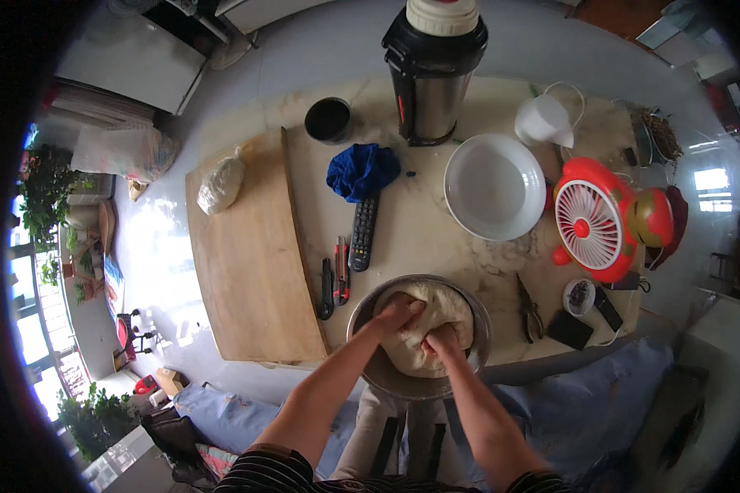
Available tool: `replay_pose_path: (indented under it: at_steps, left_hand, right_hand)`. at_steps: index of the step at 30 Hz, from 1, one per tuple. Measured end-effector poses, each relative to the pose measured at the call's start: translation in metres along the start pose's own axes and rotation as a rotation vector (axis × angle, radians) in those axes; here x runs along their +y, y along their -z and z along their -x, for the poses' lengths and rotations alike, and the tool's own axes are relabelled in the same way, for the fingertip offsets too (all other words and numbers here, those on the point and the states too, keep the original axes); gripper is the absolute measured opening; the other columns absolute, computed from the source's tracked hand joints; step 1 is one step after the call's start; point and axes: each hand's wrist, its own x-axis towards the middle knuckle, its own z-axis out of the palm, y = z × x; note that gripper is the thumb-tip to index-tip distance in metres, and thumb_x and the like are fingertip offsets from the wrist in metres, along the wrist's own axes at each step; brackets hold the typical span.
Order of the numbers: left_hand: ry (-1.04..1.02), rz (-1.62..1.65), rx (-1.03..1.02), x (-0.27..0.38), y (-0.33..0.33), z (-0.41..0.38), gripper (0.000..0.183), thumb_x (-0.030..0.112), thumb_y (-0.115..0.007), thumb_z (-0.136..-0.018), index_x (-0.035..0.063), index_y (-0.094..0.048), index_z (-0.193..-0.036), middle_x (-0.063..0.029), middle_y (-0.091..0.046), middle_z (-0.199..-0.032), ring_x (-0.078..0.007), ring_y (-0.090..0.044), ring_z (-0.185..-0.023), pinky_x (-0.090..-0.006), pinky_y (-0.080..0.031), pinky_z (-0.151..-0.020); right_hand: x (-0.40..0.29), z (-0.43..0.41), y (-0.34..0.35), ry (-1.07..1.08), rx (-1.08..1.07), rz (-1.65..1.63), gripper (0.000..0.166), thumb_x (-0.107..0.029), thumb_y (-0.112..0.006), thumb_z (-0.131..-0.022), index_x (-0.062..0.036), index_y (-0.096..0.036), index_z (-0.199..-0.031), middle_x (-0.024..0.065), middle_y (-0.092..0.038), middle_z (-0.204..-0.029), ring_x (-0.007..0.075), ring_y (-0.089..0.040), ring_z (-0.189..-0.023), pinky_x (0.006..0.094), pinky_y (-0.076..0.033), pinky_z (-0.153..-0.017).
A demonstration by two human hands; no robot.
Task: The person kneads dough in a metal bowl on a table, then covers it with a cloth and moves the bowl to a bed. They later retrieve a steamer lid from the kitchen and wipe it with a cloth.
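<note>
A large mass of pale dough [447,303] fills much of a round metal bowl [417,386] at the table's near edge, right in front of me. My left hand [399,312] grips the dough on its upper left, with the fingers curled into it. Lower and to the right, my right hand [442,339] is also closed on the dough, its fingertips sunk in and partly hidden. The dough's surface is uneven and folded between the two hands. Bare metal of the bowl shows below the dough.
A wooden board [253,259] with a tied plastic bag [221,185] lies left. Beyond the bowl are utility knives [341,271], a remote control [364,234], a blue cloth [364,171], a vacuum flask [435,80] and a white basin [495,188]. Pliers [529,311] and a red fan [592,225] are right.
</note>
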Motion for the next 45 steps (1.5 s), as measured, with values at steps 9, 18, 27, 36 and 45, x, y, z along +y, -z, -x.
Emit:
replay_pose_path:
  at_steps: [9, 18, 27, 36, 45]
  left_hand:
    - [0.025, -0.327, 0.133, -0.013, -0.076, 0.049, 0.026, 0.032, -0.052, -0.080, 0.0063, -0.056, -0.077, -0.0088, -0.059, -0.063, -0.0200, -0.060, -0.060, -0.0332, -0.046, -0.053]
    - [0.251, -0.243, -0.124, -0.006, -0.080, 0.010, 0.021, 0.019, -0.047, -0.079, 0.0030, -0.053, -0.067, -0.0085, -0.055, -0.060, -0.0152, -0.050, -0.048, -0.0301, -0.037, -0.042]
    - [0.217, -0.278, -0.543, -0.037, -0.072, -0.019, 0.036, 0.035, -0.041, -0.085, 0.0051, -0.046, -0.067, -0.0050, -0.048, -0.055, -0.0143, -0.042, -0.040, -0.0278, -0.036, -0.039]
    - [-0.354, -0.408, 0.072, -0.112, -0.092, -0.017, 0.030, 0.031, -0.048, -0.079, 0.0054, -0.050, -0.094, -0.0119, -0.056, -0.065, -0.0244, -0.055, -0.060, -0.0352, -0.044, -0.057]
    - [0.114, 0.316, 0.271, 0.065, -0.040, 0.028, 0.037, 0.033, -0.045, -0.084, -0.0015, -0.058, -0.084, -0.0170, -0.060, -0.070, -0.0279, -0.061, -0.067, -0.0364, -0.046, -0.061]
  right_hand:
    - [-0.060, 0.079, 0.027, 0.466, 0.736, -0.051, 0.021, -0.019, -0.062, -0.071, -0.0034, -0.052, -0.081, 0.0064, -0.056, -0.064, 0.0165, -0.056, -0.055, 0.0290, -0.045, -0.052]
    - [-0.087, 0.013, 0.047, -0.171, 0.245, -0.270, 0.013, -0.010, -0.059, -0.062, -0.0036, -0.051, -0.054, 0.0066, -0.053, -0.049, 0.0142, -0.051, -0.043, 0.0286, -0.042, -0.040]
    - [-0.071, -0.041, 0.050, -0.473, -0.333, -0.102, 0.027, -0.025, -0.055, -0.071, -0.0118, -0.047, -0.048, -0.0008, -0.046, -0.044, 0.0132, -0.043, -0.039, 0.0338, -0.046, -0.051]
    - [-0.071, 0.015, 0.015, 0.196, 0.492, 0.041, 0.019, -0.025, -0.060, -0.068, -0.0076, -0.053, -0.064, 0.0077, -0.055, -0.056, 0.0213, -0.055, -0.049, 0.0319, -0.043, -0.046]
    - [0.003, 0.052, 0.030, 0.328, 0.387, -0.990, 0.019, -0.001, -0.049, -0.076, -0.0069, -0.034, -0.066, 0.0055, -0.042, -0.053, 0.0117, -0.037, -0.039, 0.0295, -0.028, -0.036]
